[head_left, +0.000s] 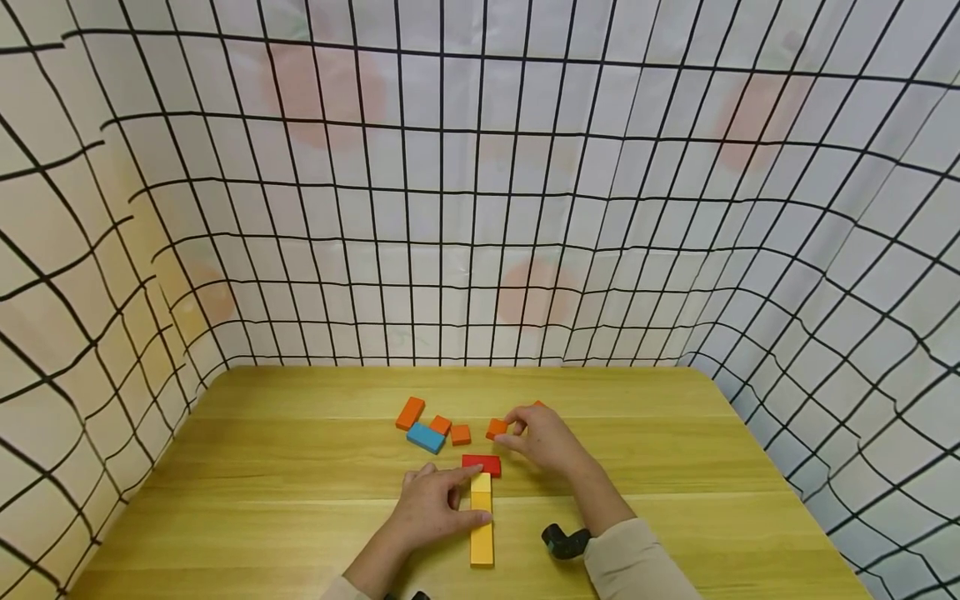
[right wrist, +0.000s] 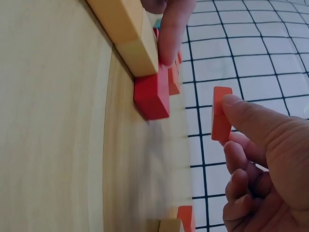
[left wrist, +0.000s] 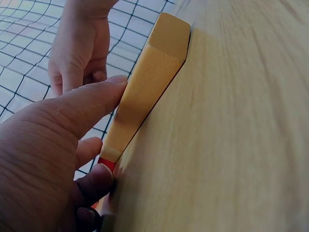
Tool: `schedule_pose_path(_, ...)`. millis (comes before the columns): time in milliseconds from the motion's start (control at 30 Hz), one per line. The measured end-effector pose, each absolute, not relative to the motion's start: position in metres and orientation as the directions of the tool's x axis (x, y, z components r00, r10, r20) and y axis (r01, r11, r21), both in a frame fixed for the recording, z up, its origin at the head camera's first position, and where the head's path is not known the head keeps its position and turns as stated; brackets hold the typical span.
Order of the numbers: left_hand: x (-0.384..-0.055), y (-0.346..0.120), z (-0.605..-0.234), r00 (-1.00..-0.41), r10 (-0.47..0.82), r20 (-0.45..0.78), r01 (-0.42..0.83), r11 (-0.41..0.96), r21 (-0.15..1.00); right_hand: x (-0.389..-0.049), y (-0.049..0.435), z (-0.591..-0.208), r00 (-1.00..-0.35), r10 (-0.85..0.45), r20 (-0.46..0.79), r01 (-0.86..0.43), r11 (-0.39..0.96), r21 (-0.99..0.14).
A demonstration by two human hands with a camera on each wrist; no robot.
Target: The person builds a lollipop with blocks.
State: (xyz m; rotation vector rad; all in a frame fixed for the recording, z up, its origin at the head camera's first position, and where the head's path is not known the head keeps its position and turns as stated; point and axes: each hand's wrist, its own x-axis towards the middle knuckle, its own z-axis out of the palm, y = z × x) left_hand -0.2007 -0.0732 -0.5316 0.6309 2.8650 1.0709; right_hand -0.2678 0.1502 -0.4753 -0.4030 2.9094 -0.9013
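In the head view, my right hand (head_left: 551, 440) pinches a small orange block (head_left: 496, 428) between thumb and fingers; the right wrist view shows this orange block (right wrist: 221, 121) held up off the table. My left hand (head_left: 433, 505) rests against a line of blocks, its thumb touching the long yellow block (head_left: 482, 548). Its extended index finger reaches the red block (head_left: 492, 464). A pale yellow block (head_left: 481, 482) lies between those two, and the red block sits crosswise at the far end. From the left wrist, the yellow block (left wrist: 140, 87) shows beside the thumb.
Beyond the left hand lie a blue block (head_left: 426, 437), a longer orange block (head_left: 410, 412) and two small orange blocks, one (head_left: 461, 435) nearer the middle. Another orange piece is partly hidden behind my right hand. Black netting (head_left: 480, 283) surrounds the wooden table (head_left: 300, 467).
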Motion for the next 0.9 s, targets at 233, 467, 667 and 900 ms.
schedule_pose_path(233,-0.201,-0.074,-0.532,-0.921,0.375,0.108,0.354,0.685,0.637,-0.267,0.141,-0.478,-0.952,-0.305,-0.016,-0.233,0.76,-0.606)
schedule_pose_path(467,-0.201,-0.073,-0.532,-0.92,0.374,0.116,0.358,0.679,0.641,-0.268,0.133,-0.483,-0.934,-0.356,-0.018,-0.27,0.738,-0.618)
schedule_pose_path(667,-0.2,-0.073,-0.531,-0.917,0.377,0.135,0.372,0.679,0.633,-0.27,0.128,-0.487,-0.915,-0.4,-0.043,-0.293,0.735,-0.611)
schedule_pose_path(900,-0.2,-0.073,-0.529,-0.917,0.379,0.122,0.366,0.681,0.635,-0.274,0.127,-0.494,-0.909,-0.409,-0.081,-0.28,0.742,-0.609)
